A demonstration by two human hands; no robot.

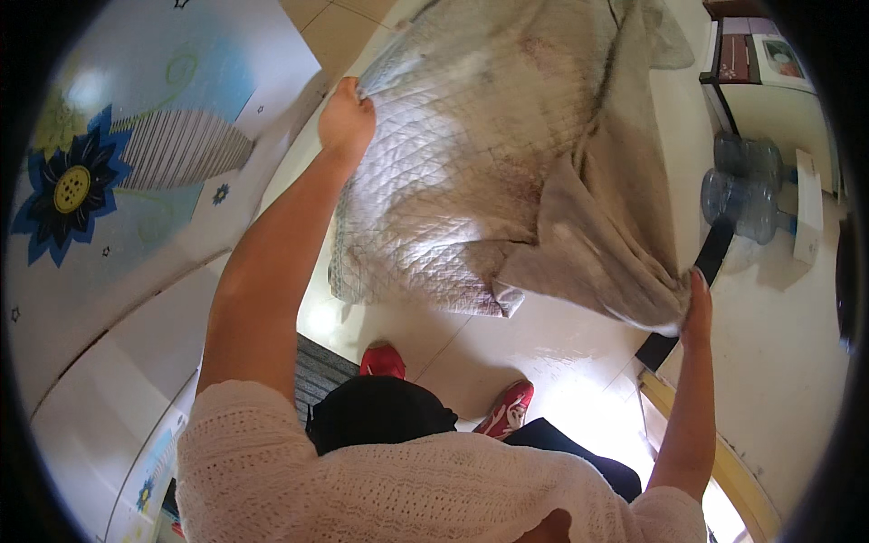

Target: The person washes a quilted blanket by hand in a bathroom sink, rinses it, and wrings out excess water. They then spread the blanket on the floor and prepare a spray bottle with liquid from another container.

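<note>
A large beige quilted blanket [461, 170] hangs spread out in front of me, with darker brownish stains on its surface. Its upper left edge is pinched in my left hand [347, 115], the fingers closed on the cloth. At the right, my right hand [697, 312] grips a bunched corner, though its fingers are partly hidden. A plainer greyish-brown side of the cloth folds over on the right, and the lower edge hangs above the tiled floor.
A white panel with a blue flower pattern [71, 190] stands at the left. Clear plastic water jugs [743, 193] lie at the right. Below are a grey striped mat [322, 370] and my red shoes [506, 409] on the tiles.
</note>
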